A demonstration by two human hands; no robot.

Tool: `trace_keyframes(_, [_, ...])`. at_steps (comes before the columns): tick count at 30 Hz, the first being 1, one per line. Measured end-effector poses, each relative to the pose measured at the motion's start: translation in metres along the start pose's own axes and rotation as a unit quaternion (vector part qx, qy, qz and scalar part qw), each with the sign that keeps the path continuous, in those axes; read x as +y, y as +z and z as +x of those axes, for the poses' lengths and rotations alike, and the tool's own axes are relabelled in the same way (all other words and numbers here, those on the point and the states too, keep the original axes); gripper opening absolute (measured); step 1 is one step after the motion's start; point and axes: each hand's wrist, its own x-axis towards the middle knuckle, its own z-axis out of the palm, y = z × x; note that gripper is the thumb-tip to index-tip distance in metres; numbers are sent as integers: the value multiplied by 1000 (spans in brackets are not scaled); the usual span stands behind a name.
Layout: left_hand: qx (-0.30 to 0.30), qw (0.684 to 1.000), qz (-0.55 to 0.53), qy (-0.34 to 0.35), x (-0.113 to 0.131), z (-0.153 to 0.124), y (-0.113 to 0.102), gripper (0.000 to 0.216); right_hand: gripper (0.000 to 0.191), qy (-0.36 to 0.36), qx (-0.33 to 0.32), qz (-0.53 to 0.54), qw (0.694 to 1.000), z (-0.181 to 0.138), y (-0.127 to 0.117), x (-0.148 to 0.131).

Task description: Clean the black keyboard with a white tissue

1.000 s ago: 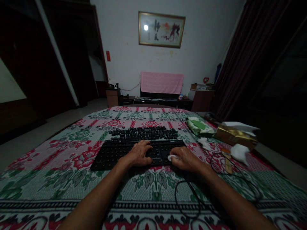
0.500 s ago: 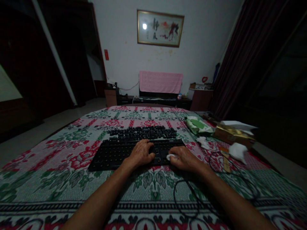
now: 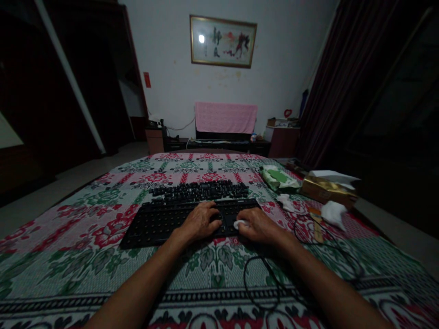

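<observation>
A black keyboard (image 3: 151, 224) with its keycaps off lies on the patterned tablecloth, rows of small round key seats showing. Across its middle rests my left hand (image 3: 200, 221), palm down, thumb and fingers apart. My right hand (image 3: 259, 225) is closed at the keyboard's right part, pinching a small white wad of tissue (image 3: 240, 224) against it. Loose black keycaps (image 3: 202, 189) lie spread just behind the far edge. The black cable (image 3: 262, 306) loops over the cloth below and right of my right hand.
To the right lie a green-and-white wipes pack (image 3: 278, 178), a gold tissue box (image 3: 327, 189), crumpled white tissues (image 3: 333, 214) and a flat wooden-handled brush-like tool (image 3: 317, 226). A pink towel (image 3: 226, 117) hangs over a screen by the far wall.
The whole view has shifted slightly, so things appear a little further left. Both hands stay on the keyboard, the right with the tissue still in its fingers.
</observation>
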Motion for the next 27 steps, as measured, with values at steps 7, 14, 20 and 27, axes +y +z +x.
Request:
trace_keyframes(7, [7,1000,12,11,-3,0,3,42,24,3,20,27,999,0,1,9])
trace_keyframes(14, [13,1000,16,23,-3,0,3,41,21,20,-3,86,996,-3,-7,17])
trace_keyframes(20, [13,999,25,28,-3,0,3,41,23,70,64,93,991,-3,-9,28])
trace_keyframes(27, [11,999,38,34,-4,1,5,42,22,-7,21,63,998,-3,-3,18])
